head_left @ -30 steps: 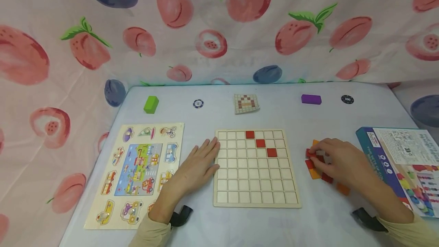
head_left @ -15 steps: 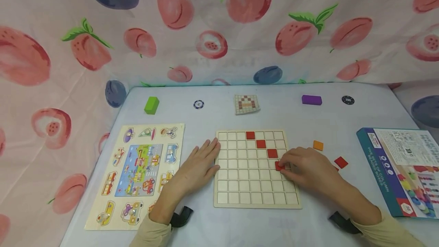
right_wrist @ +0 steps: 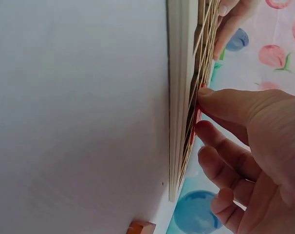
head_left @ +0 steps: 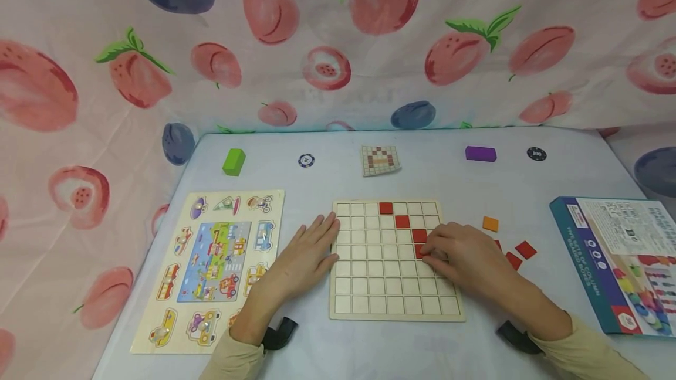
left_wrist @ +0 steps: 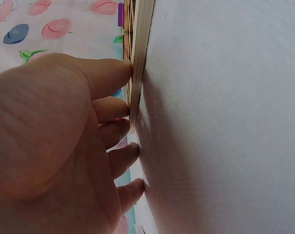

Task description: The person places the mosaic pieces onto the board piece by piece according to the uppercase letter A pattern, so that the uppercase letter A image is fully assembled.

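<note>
A wooden grid board [head_left: 369, 286] lies flat on the white table, with red square tiles in its upper part. Three of them, such as the top tile [head_left: 386, 208], step down to the right. My right hand [head_left: 467, 254] pinches another red tile [head_left: 419, 251] between thumb and fingers, directly below the lowest of these. In the right wrist view, that red tile [right_wrist: 198, 113] is partly hidden by the fingertips, at the board's surface. My left hand [head_left: 303, 251] rests beside the board with relaxed fingers; its thumb and some fingertips touch the left edge.
Loose red tiles [head_left: 525, 250] and an orange tile [head_left: 490, 224] lie right of the board. A box [head_left: 591, 263] stands further right, a picture puzzle [head_left: 182, 292] left. Behind are a pattern card [head_left: 380, 160], green block [head_left: 233, 162], purple block [head_left: 480, 153] and two round chips [head_left: 306, 160].
My right hand has moved left from the loose tile pile to the board, bringing a red tile into the cell below the third red one. My left hand stays put.
</note>
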Motion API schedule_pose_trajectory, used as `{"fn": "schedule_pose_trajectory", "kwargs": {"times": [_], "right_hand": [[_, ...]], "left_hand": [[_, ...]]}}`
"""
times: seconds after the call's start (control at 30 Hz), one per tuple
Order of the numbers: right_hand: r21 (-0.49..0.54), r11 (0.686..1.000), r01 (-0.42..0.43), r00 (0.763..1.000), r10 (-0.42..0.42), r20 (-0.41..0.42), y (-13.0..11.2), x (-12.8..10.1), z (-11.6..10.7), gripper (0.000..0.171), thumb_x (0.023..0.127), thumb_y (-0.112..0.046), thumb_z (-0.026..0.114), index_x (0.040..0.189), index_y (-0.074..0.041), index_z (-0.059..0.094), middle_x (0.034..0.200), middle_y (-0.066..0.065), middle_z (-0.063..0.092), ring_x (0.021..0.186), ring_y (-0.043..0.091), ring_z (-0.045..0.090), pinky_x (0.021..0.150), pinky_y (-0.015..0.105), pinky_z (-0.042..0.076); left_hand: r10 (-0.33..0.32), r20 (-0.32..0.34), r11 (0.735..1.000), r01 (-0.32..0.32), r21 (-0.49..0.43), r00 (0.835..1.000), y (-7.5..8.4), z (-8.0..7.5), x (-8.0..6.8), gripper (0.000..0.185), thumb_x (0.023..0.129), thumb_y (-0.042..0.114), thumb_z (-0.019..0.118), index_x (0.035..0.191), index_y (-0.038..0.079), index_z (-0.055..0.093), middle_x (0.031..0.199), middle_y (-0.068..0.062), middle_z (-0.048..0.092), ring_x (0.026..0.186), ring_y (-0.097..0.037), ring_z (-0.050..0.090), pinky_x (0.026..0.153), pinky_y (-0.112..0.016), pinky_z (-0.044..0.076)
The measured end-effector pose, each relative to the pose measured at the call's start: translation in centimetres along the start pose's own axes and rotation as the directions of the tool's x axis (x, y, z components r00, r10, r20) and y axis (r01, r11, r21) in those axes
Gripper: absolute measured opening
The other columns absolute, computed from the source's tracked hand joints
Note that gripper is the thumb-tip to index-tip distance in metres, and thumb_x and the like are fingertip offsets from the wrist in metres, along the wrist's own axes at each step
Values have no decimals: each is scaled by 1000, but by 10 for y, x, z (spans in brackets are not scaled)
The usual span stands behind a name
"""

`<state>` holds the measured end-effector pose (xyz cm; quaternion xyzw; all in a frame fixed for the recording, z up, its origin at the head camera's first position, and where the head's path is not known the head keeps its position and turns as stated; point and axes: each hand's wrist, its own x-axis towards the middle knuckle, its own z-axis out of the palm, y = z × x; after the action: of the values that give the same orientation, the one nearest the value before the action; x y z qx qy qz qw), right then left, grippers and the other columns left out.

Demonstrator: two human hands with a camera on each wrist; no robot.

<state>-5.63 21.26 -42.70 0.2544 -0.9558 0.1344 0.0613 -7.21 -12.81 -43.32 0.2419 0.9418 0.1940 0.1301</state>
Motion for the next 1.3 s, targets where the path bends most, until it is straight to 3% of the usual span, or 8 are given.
{"fn": "schedule_pose_trajectory", "kwargs": {"times": [0.33,0.57,0.7,0.8,1.0,1.3], "right_hand": [[36,999,-25,996,22,89,10,-11,-6,18,88,-29,87,106,-31,84,106,-13,74,100,11,70,83,36,65],[87,982,-168,981,158,116,36,-42,-23,28,92,-26,84,119,-32,80,121,-4,75,113,22,71,96,54,64],[46,983,-176,981,171,89,53,-56,-31,36,86,-19,89,120,-29,80,121,1,75,105,21,70,89,49,66],[14,981,-195,975,192,112,65,-64,-35,40,84,-15,90,121,-25,80,121,5,74,105,23,69,87,49,67],[-55,965,-258,942,263,207,91,-76,-42,50,79,-6,89,126,-16,78,129,18,70,118,42,64,95,65,61],[-135,952,-274,927,299,227,108,-83,-44,48,78,-7,91,123,-9,75,122,19,73,112,41,65,95,66,59]], "left_hand": [[6,1,1000,-6,5,1000,0,0,1,65,112,30,54,167,5,32,179,-10,23,168,-34,20,137,-58,20],[6,8,1000,-6,0,1000,1,-1,0,66,112,31,54,168,5,31,179,-10,21,168,-33,19,137,-57,19],[0,10,1000,0,0,1000,0,-1,0,66,112,31,55,168,6,31,180,-9,21,168,-33,19,137,-57,19],[-3,11,1000,3,-4,1000,0,-1,0,66,112,32,55,168,7,31,180,-8,21,168,-32,19,137,-57,19],[-3,12,1000,3,-10,1000,0,-2,0,67,112,34,55,168,8,30,180,-7,20,168,-31,18,138,-56,18],[-3,15,1000,3,0,1000,0,-1,1,67,112,33,54,168,8,30,180,-7,20,169,-31,18,138,-56,18]]}}
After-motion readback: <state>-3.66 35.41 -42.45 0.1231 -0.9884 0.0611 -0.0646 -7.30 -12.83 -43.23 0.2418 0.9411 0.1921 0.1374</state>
